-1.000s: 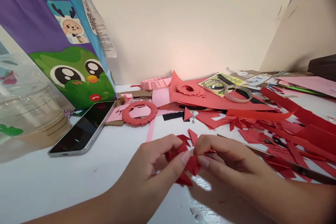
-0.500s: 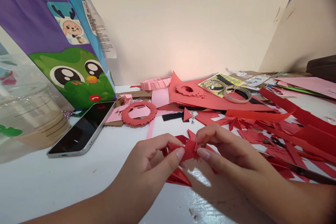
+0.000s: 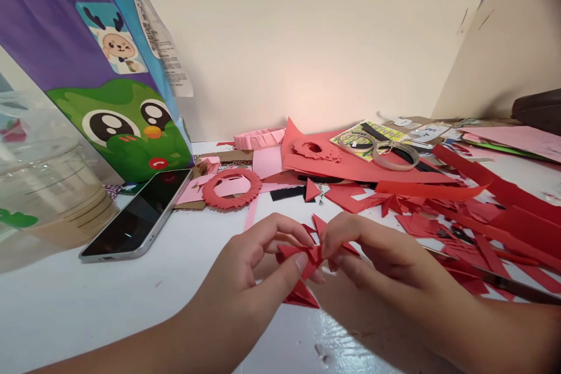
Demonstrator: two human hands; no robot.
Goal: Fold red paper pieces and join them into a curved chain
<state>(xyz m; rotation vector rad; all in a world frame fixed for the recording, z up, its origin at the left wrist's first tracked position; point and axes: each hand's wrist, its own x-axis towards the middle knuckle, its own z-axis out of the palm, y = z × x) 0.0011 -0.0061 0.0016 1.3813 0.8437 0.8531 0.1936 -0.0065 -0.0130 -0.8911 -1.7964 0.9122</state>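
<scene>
In the head view, your left hand [image 3: 258,277] is coming in from the bottom left of the frame, and its grip is pinching a folded red paper [image 3: 314,255] between the thumb and fingers. That paper is sitting a bit below the middle of the frame. Your right hand [image 3: 388,269] is reaching in from the lower right, and its bent fingers are touching the right edge of the same paper. They are hiding the spot, so you cannot tell if that grip is pinching it too.

Just below the folded red paper, a pointy red piece [image 3: 302,297] is lying on the white tabletop [image 3: 131,310]. Near the middle of the frame, a red paper ring [image 3: 231,201] is lying flat, partly on pink paper [image 3: 189,193]. Above it, a crinkly pink band [image 3: 260,139] is resting close to the wall [image 3: 328,41].

At the right of the frame, lots of red paper strips [image 3: 438,190] are lying in a messy pile. Two rolls of tape [image 3: 395,163] are resting above them.

On the left, a black phone [image 3: 140,216] is lying between a clear cup [image 3: 65,204] and the red paper ring. A purple bag [image 3: 48,29] with a green bird on it is standing in the upper left.
</scene>
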